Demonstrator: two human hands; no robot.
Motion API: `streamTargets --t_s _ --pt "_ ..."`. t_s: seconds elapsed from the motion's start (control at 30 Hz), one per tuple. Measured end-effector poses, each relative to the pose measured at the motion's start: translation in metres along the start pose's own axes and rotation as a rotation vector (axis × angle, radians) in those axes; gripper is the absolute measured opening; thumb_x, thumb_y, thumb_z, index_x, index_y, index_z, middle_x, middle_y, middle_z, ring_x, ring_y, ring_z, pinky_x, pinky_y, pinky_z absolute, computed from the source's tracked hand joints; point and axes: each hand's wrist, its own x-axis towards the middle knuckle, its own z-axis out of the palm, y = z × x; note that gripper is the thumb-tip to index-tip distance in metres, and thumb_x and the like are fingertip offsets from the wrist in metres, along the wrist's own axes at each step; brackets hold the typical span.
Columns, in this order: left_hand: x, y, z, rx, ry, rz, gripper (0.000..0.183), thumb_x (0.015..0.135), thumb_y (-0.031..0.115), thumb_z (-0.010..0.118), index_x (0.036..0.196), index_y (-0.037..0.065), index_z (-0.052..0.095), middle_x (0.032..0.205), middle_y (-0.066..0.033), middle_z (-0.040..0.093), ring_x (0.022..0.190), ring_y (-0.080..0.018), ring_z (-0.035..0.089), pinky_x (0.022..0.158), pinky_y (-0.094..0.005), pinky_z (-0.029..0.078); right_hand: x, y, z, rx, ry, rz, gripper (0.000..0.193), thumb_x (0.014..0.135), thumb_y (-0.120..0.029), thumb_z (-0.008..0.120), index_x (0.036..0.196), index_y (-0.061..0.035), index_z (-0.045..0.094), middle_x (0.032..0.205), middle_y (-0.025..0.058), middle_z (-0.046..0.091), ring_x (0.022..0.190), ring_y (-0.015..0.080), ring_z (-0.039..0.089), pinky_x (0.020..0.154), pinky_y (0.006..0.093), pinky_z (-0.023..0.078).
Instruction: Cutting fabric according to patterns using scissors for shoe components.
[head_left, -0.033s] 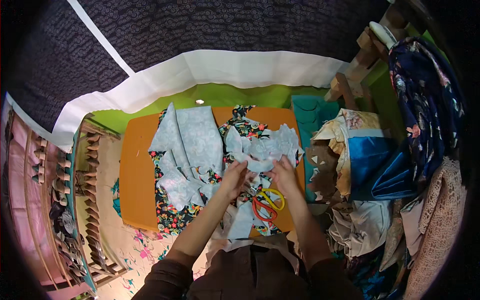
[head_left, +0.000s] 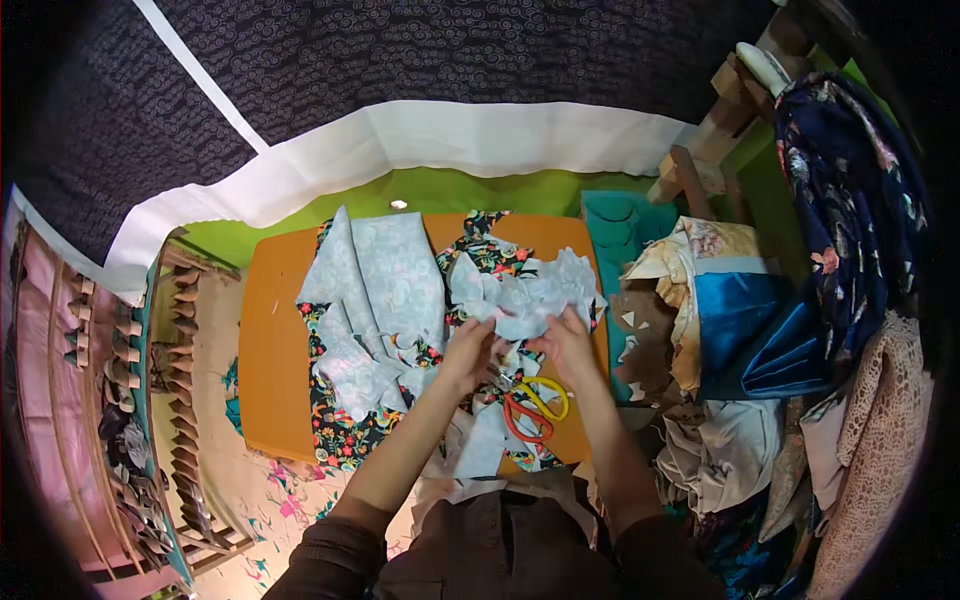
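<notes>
Between my two hands is a pale, irregularly cut fabric piece (head_left: 522, 296), its plain whitish side facing up. My left hand (head_left: 468, 352) pinches its near edge at the left, and my right hand (head_left: 566, 346) grips the same edge a little to the right. Just below the hands lie scissors (head_left: 531, 410) with one yellow and one red handle, on top of loose fabric scraps (head_left: 478, 440). To the left a larger folded black floral fabric (head_left: 385, 262) shows mostly its pale underside.
Everything rests on an orange-brown table (head_left: 275, 350). Stacked cloth, including a shiny blue fabric (head_left: 745, 325), crowds the right side. A wooden rack with rows of pegs (head_left: 183, 400) stands at the left. Dark patterned cloth (head_left: 450, 55) with a white border hangs across the far side.
</notes>
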Motion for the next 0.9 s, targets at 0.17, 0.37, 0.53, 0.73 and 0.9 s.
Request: streamTargets --t_s 0.17,0.37,0.53,0.73,0.9 --pt "0.004 -0.001 0.013 0.256 0.171 0.101 0.062 0.081 0.014 0.050 0.132 0.008 0.014 0.128 -0.0108 0.031 0.106 -0.0169 0.039 0.084 -0.0328 0.038 0.015 -0.014 -0.005 -0.247 0.382 -0.112 0.041 0.082 -0.005 0.042 0.122 -0.0061 0.033 0.111 0.0129 0.045 0.103 0.0213 0.045 0.086 0.0347 0.037" --pt "-0.029 -0.031 0.005 0.406 0.154 0.232 0.047 0.079 0.001 0.048 0.123 0.004 0.032 0.124 -0.0086 0.037 0.094 -0.0153 0.048 0.075 -0.0249 0.042 -0.005 0.027 -0.028 -0.608 0.369 -0.341 0.040 0.080 0.000 0.043 0.119 -0.0024 0.036 0.112 0.0139 0.045 0.105 0.0187 0.044 0.087 0.0282 0.037" --pt "-0.044 -0.054 -0.014 0.451 0.167 0.436 0.052 0.067 -0.018 0.030 0.114 0.003 0.042 0.114 -0.0095 0.043 0.107 -0.0210 0.044 0.080 -0.0249 0.041 -0.035 0.067 0.004 -0.568 0.099 -0.354 0.034 0.080 0.001 0.045 0.113 0.0000 0.041 0.108 0.0106 0.049 0.097 0.0175 0.050 0.084 0.0268 0.039" --pt "-0.071 -0.050 -0.008 0.608 0.161 0.635 0.055 0.066 -0.012 0.034 0.118 0.003 0.039 0.126 -0.0132 0.036 0.113 -0.0247 0.039 0.089 -0.0291 0.035 -0.058 0.085 0.040 -0.654 -0.154 -0.130 0.033 0.089 -0.020 0.038 0.116 -0.0012 0.041 0.112 0.0110 0.049 0.103 0.0171 0.047 0.086 0.0270 0.037" --pt "-0.097 -0.043 -0.023 0.815 0.116 0.654 0.044 0.085 0.012 0.029 0.128 0.004 0.027 0.135 -0.0143 0.020 0.124 -0.0269 0.020 0.100 -0.0344 0.017 -0.083 0.091 0.091 -0.011 -0.132 0.060 0.049 0.089 -0.038 0.033 0.125 -0.0053 0.031 0.126 0.0086 0.037 0.111 0.0164 0.038 0.092 0.0280 0.030"
